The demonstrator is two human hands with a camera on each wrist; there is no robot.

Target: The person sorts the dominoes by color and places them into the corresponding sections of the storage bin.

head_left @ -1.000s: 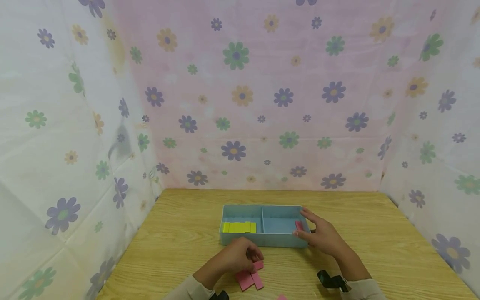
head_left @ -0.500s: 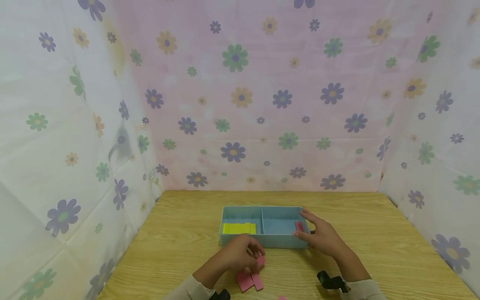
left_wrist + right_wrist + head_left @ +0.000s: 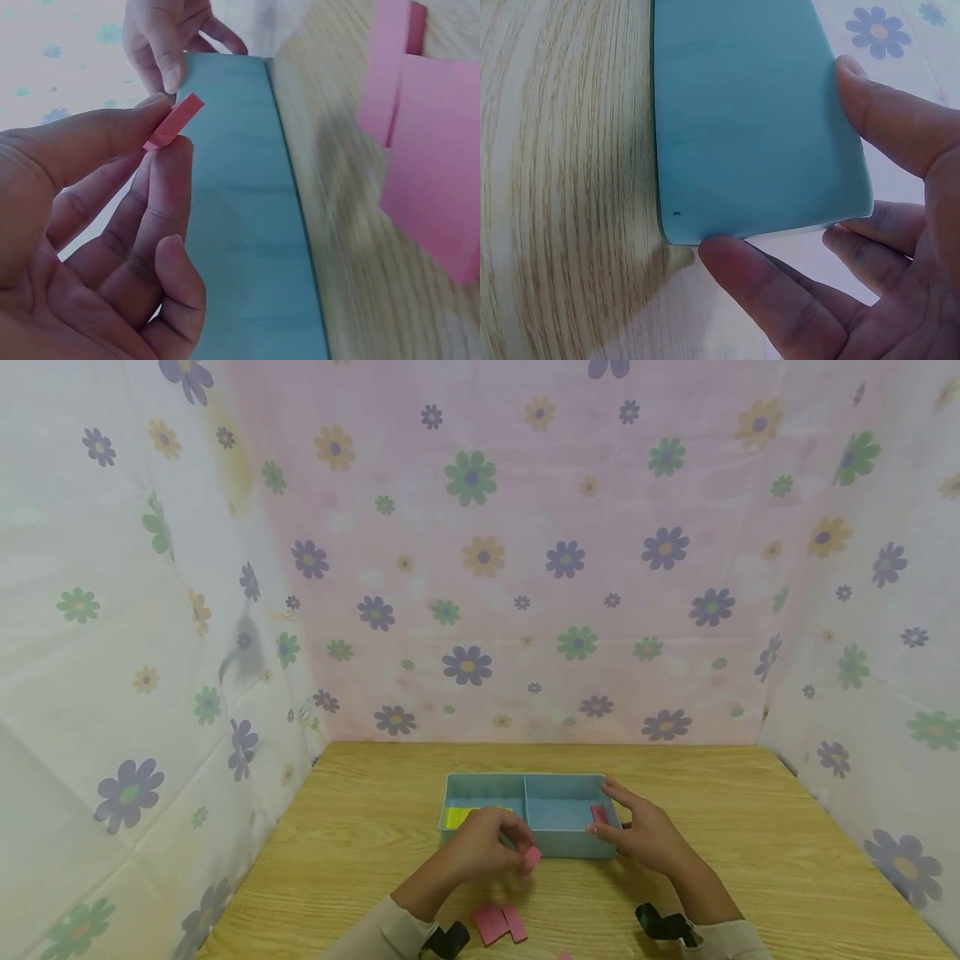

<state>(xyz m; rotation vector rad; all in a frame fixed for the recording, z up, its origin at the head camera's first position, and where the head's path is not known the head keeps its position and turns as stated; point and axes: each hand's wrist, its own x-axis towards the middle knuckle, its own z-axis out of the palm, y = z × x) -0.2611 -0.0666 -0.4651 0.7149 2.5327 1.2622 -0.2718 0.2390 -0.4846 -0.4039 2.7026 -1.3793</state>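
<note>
My left hand (image 3: 480,847) pinches a small pink tile (image 3: 174,121) between thumb and fingertips, in front of a light blue two-compartment box (image 3: 570,844). In the head view the hand overlaps the box's front wall and part of a row of yellow tiles (image 3: 454,817) in the left compartment. My right hand (image 3: 651,837) grips the box's right end, its thumb at the near rim and fingers around the side. One pink tile (image 3: 597,813) lies in the right compartment against the end wall. Nearer to me, a few pink tiles (image 3: 491,923) lie together on the table.
The wood-grain table (image 3: 360,827) is enclosed by flowered cloth (image 3: 525,568) at the back and both sides. Another pink piece (image 3: 565,957) shows at the bottom edge. Black wrist devices (image 3: 663,922) sit below both hands.
My left hand has lifted a pink tile off the group on the table and carried it forward and slightly right, towards the box. The right hand keeps its hold on the box.
</note>
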